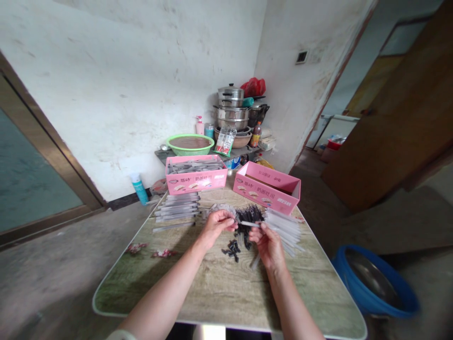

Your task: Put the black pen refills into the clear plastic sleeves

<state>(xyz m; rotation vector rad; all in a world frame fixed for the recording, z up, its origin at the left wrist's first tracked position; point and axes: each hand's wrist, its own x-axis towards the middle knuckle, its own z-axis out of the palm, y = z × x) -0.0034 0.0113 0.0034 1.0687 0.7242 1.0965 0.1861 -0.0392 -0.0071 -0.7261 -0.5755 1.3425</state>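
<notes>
Over the middle of the table, my right hand (267, 241) pinches a thin, pale translucent tube (249, 224), which points left. My left hand (218, 227) is closed in a pinch at the tube's left end; the small piece in its fingertips is too small to make out. Below and between the hands lie loose small black caps (232, 250). Behind them is a pile of black pieces (250, 215). A spread of clear tubes (285, 229) lies beside my right hand. Left of my left hand, pen-like sticks with dark ends (179, 207) lie in a stack.
At the table's (226, 293) back stand a pink box (198, 183) full of similar sticks and another pink box (267, 191) to its right. Behind are a green basin (190, 146) and stacked steel pots (231, 113). A blue tub (375, 283) stands right of the table.
</notes>
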